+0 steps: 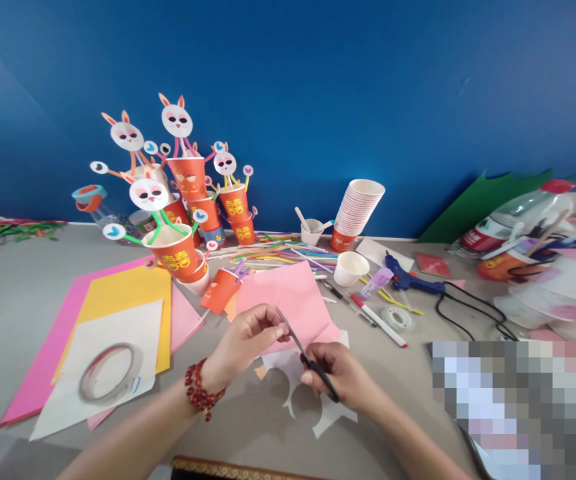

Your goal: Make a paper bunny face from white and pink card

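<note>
My right hand (345,375) is closed round the black handles of a pair of scissors (324,381). The blades point up and to the left, alongside the fingertips of my left hand (251,339). Those fingertips are pinched together; whatever sits between them is too small to make out. Both hands are above the table, in front of a sheet of pink paper (288,287). Beneath them lie white paper scraps (288,375) with curved cut edges. An orange paper cup (221,291) lies tilted just beyond my left hand.
Stacked cups with paper rabbit heads (149,194) stand at the back left. A tape roll (84,380) lies on coloured sheets. White cups (361,210), pipe cleaners (268,250), a marker (381,322) and a corded glue gun (413,280) lie beyond my hands. A bottle (508,217) stands right.
</note>
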`<state>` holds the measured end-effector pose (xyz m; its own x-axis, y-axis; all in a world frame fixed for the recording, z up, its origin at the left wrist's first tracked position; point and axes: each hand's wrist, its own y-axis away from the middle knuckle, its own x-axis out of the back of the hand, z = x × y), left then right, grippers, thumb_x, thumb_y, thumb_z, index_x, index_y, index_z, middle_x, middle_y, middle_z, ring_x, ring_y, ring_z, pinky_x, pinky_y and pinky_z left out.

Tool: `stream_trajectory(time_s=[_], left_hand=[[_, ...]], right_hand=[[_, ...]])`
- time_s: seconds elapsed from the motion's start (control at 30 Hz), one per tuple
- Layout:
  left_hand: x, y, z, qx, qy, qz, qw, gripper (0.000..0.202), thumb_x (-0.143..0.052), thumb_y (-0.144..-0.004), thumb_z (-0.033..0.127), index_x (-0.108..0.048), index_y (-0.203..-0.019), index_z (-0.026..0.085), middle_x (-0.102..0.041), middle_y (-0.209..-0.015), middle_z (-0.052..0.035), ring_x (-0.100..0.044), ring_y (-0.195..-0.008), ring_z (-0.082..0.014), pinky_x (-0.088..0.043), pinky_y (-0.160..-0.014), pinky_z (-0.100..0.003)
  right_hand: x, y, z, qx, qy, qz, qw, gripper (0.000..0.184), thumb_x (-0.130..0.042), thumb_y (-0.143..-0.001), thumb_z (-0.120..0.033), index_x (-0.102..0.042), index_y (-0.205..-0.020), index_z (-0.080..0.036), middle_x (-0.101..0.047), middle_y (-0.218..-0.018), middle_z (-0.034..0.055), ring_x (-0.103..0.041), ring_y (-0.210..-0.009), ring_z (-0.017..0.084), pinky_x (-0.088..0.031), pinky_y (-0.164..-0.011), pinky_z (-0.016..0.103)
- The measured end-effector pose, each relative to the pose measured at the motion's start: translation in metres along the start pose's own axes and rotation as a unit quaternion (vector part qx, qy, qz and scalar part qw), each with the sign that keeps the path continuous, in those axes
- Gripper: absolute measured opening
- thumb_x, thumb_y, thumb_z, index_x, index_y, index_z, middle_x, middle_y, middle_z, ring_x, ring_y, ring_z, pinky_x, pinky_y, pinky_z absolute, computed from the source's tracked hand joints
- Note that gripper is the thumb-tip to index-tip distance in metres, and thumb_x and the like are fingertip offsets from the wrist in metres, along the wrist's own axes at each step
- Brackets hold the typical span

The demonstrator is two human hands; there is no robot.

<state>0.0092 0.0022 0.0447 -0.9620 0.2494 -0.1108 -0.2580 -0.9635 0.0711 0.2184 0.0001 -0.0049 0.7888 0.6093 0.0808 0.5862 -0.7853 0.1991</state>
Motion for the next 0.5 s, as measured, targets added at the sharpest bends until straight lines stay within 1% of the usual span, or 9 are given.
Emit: stream_trajectory(time_s=[0.17, 0.3, 0.5], left_hand=[[0.002, 0.000, 0.000, 0.006, -0.019, -0.007, 1.000, 0.016, -0.067, -0.084, 0.030, -0.061, -0.083, 0.015, -0.065, -0.082, -0.0034, -0.064, -0.080, -0.0151, -0.051, -0.075, -0.026], [0.006, 0.001, 0.000, 0.016, -0.035, -0.022, 0.999, 0.017, -0.067, -0.085, 0.030, -0.061, -0.084, 0.014, -0.066, -0.084, -0.0047, -0.064, -0.081, -0.0153, -0.050, -0.076, -0.026], [0.008, -0.001, 0.000, 0.026, -0.050, -0.032, 0.998, 0.019, -0.067, -0.083, 0.032, -0.063, -0.085, 0.014, -0.067, -0.083, -0.0057, -0.065, -0.081, -0.0163, -0.050, -0.073, -0.026]], right_hand=[[0.004, -0.001, 0.002, 0.000, 0.005, -0.010, 1.000, 0.057, -0.072, -0.068, -0.068, -0.042, -0.059, -0.021, -0.048, -0.049, -0.0041, -0.035, -0.044, 0.008, -0.023, -0.043, 0.022], [0.009, -0.002, 0.002, 0.006, 0.028, -0.015, 0.999, 0.060, -0.073, -0.066, -0.068, -0.036, -0.057, -0.022, -0.042, -0.047, -0.0064, -0.033, -0.044, 0.008, -0.021, -0.043, 0.022], [0.013, -0.003, -0.003, -0.009, 0.042, -0.024, 0.999, 0.063, -0.073, -0.064, -0.070, -0.032, -0.057, -0.022, -0.038, -0.047, -0.0080, -0.029, -0.046, 0.007, -0.020, -0.043, 0.021]])
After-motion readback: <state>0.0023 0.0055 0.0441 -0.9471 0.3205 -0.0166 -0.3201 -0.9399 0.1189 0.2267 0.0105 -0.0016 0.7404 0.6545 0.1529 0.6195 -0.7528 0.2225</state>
